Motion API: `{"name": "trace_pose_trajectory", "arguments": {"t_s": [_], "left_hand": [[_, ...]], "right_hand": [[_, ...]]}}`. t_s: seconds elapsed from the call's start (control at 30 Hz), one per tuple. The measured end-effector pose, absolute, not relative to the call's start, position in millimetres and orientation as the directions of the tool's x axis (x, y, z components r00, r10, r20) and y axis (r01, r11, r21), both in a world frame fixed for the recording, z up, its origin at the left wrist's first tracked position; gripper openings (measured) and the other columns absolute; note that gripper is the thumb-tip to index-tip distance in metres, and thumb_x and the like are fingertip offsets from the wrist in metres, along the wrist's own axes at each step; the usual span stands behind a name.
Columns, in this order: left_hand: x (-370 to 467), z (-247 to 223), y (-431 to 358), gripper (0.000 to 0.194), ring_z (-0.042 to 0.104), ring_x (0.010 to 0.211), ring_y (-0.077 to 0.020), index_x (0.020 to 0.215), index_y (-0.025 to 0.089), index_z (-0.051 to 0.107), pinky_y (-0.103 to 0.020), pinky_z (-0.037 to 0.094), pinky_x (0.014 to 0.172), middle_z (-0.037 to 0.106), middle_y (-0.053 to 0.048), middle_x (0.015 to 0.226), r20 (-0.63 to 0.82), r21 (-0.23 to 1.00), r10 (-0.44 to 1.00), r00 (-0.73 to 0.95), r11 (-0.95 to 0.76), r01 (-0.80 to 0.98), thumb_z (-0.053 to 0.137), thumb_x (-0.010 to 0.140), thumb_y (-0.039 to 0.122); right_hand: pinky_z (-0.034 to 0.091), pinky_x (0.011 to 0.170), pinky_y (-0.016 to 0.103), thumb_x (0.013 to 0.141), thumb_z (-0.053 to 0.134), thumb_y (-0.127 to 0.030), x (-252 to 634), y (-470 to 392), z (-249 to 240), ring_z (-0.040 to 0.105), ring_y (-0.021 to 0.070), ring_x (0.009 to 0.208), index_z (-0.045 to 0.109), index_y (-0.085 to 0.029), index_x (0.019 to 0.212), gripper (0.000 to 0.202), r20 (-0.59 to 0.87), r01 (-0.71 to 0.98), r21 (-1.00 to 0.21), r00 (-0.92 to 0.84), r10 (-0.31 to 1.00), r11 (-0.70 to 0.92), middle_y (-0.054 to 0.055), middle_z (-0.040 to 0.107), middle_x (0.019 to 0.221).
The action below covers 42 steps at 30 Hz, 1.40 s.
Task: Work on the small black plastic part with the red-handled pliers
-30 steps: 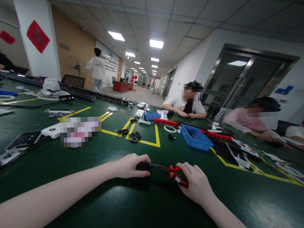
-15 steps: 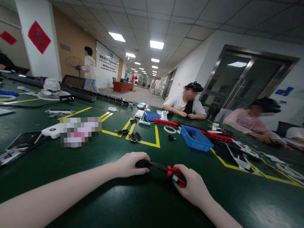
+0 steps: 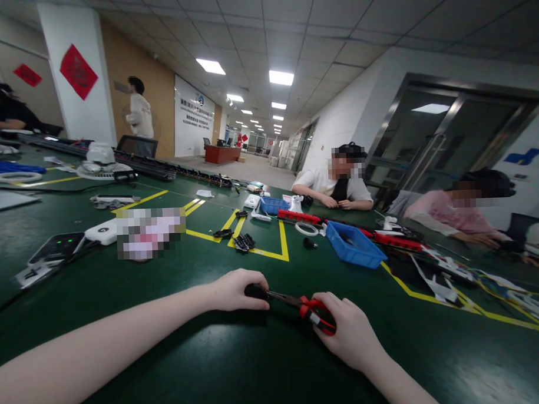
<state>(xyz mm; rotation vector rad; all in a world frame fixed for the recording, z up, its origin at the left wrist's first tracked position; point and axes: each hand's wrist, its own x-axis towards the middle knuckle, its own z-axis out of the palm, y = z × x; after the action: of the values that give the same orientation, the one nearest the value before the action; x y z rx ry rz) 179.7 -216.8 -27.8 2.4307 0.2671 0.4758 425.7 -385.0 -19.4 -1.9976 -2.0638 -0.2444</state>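
Between the thumb and fingers of my left hand (image 3: 238,290) is a small black part (image 3: 255,291), mostly covered by the fingers, so its kind is unclear. My right hand (image 3: 350,330) is closed round the red and black handles of needle-nose pliers (image 3: 305,308). The pliers' grey jaws point left and meet the black part's right side; whether they grip it cannot be made out. Both hands are just above the green table (image 3: 222,368). Beyond them lie several small black pieces (image 3: 244,243) inside a yellow tape outline.
Ahead to the right stands a blue bin (image 3: 355,246), with a white ring (image 3: 306,229) and a small black piece (image 3: 310,243) left of it. A power bank (image 3: 101,232) and a black device (image 3: 56,249) lie left. Co-workers sit across the table; a person (image 3: 140,115) stands farther back.
The camera view has shifted slightly, so the table's things appear a little farther right. Both hands keep their hold on the black part and the pliers. The standing person has moved left.
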Motion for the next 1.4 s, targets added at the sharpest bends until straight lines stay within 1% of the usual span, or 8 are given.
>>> {"name": "trace_pose_trajectory", "arguments": {"t_s": [0.17,0.33,0.43,0.7,0.93,1.03,1.23,1.4], "left_hand": [[179,-30,-217,0.034,0.059,0.084,-0.0163,0.099,0.018,0.062,-0.024,0.042,0.071,0.063,-0.002,0.095,0.284,0.577,0.271,0.92,-0.814,0.061,0.069,0.078,0.044],[178,-27,-220,0.033,0.059,0.085,-0.0155,0.1,0.02,0.061,-0.024,0.043,0.072,0.06,-0.001,0.099,0.278,0.545,0.235,0.931,-0.837,0.048,0.068,0.079,0.044],[177,-27,-220,0.031,0.059,0.084,-0.0148,0.099,0.021,0.061,-0.023,0.043,0.071,0.059,0.0,0.099,0.271,0.534,0.232,0.934,-0.844,0.054,0.067,0.079,0.044],[180,-32,-219,0.028,0.059,0.087,-0.0159,0.096,0.02,0.061,-0.024,0.043,0.077,0.06,-0.001,0.097,0.298,0.48,0.19,0.935,-0.877,0.025,0.069,0.075,0.036],[179,-25,-226,0.024,0.058,0.094,-0.0182,0.094,0.02,0.057,-0.035,0.032,0.103,0.063,-0.001,0.096,0.395,0.343,0.097,0.914,-0.938,-0.049,0.065,0.072,0.025],[178,-24,-227,0.028,0.058,0.098,-0.0183,0.098,0.019,0.054,-0.036,0.028,0.108,0.063,-0.002,0.1,0.404,0.344,0.092,0.91,-0.937,-0.058,0.062,0.071,0.021],[179,-25,-225,0.041,0.055,0.108,-0.0207,0.109,0.018,0.051,-0.034,0.036,0.103,0.061,-0.005,0.112,0.399,0.377,0.14,0.906,-0.926,-0.023,0.063,0.069,0.021],[180,-28,-223,0.059,0.045,0.128,-0.0256,0.134,0.019,0.04,-0.045,0.024,0.113,0.049,-0.011,0.137,0.308,0.383,0.15,0.94,-0.923,0.022,0.061,0.079,0.03]], "right_hand": [[0.048,0.072,0.037,0.073,0.06,-0.029,429,-383,-17,0.062,0.0211,0.081,0.057,-0.022,0.11,0.037,0.282,0.997,-0.003,-0.078,0.956,0.083,0.007,0.066,0.103],[0.049,0.073,0.036,0.076,0.058,-0.029,434,-381,-15,0.062,0.0195,0.081,0.056,-0.024,0.11,0.035,0.221,0.992,-0.074,-0.082,0.972,0.1,0.004,0.067,0.103],[0.049,0.072,0.035,0.076,0.058,-0.029,433,-382,-14,0.063,0.0188,0.08,0.057,-0.025,0.109,0.033,0.227,0.992,-0.065,-0.093,0.969,0.11,0.003,0.067,0.102],[0.045,0.068,0.031,0.07,0.063,-0.026,438,-382,-17,0.061,0.0192,0.077,0.059,-0.017,0.11,0.041,0.411,0.954,0.205,-0.286,0.865,0.218,0.009,0.066,0.098],[0.043,0.07,0.031,0.072,0.06,-0.026,440,-382,-16,0.061,0.0192,0.079,0.059,-0.014,0.11,0.039,0.464,0.921,0.297,-0.371,0.805,0.253,0.011,0.066,0.098],[0.043,0.07,0.031,0.072,0.059,-0.026,440,-382,-16,0.061,0.0191,0.079,0.059,-0.014,0.109,0.039,0.461,0.921,0.298,-0.37,0.807,0.251,0.011,0.066,0.098],[0.042,0.07,0.032,0.071,0.059,-0.026,442,-382,-19,0.061,0.0198,0.078,0.06,-0.013,0.109,0.039,0.465,0.918,0.312,-0.371,0.803,0.244,0.011,0.066,0.098],[0.042,0.071,0.032,0.071,0.06,-0.025,442,-381,-20,0.061,0.0199,0.079,0.06,-0.014,0.109,0.04,0.466,0.921,0.303,-0.367,0.805,0.245,0.011,0.066,0.098]]}}
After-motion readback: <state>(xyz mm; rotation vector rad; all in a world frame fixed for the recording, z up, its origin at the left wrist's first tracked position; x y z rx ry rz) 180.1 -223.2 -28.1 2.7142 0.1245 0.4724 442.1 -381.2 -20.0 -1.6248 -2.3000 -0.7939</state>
